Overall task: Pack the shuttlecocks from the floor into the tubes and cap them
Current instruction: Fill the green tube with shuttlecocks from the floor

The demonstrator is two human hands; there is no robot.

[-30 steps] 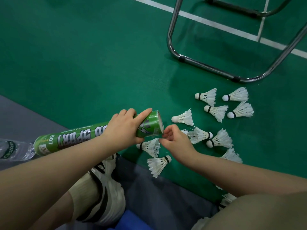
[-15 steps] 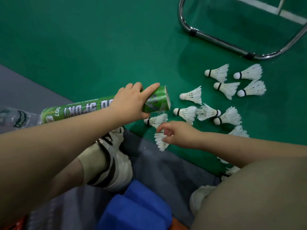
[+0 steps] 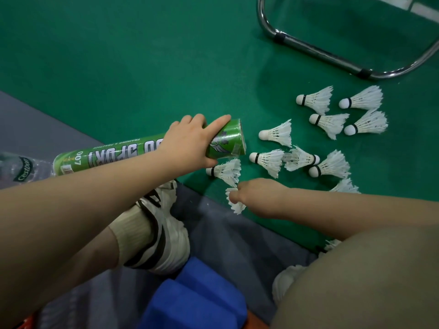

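Observation:
My left hand (image 3: 190, 141) grips a long green shuttlecock tube (image 3: 114, 154) near its open right end, holding it roughly level above the floor. My right hand (image 3: 259, 195) lies below that end, its fingers closed on a white feather shuttlecock (image 3: 235, 205) at the edge of the green floor. Another shuttlecock (image 3: 225, 172) lies just under the tube's mouth. Several more white shuttlecocks (image 3: 330, 124) are scattered on the floor to the right.
A chrome tubular chair frame (image 3: 316, 52) stands at the back right. A clear plastic water bottle (image 3: 21, 169) lies at the left on the grey mat (image 3: 225, 233). My white shoes (image 3: 166, 238) and a blue block (image 3: 197, 302) are below.
My right hand has dropped from the tube's mouth down to a shuttlecock on the floor and closed on it. The view has tilted downward; the left hand holds the tube steady.

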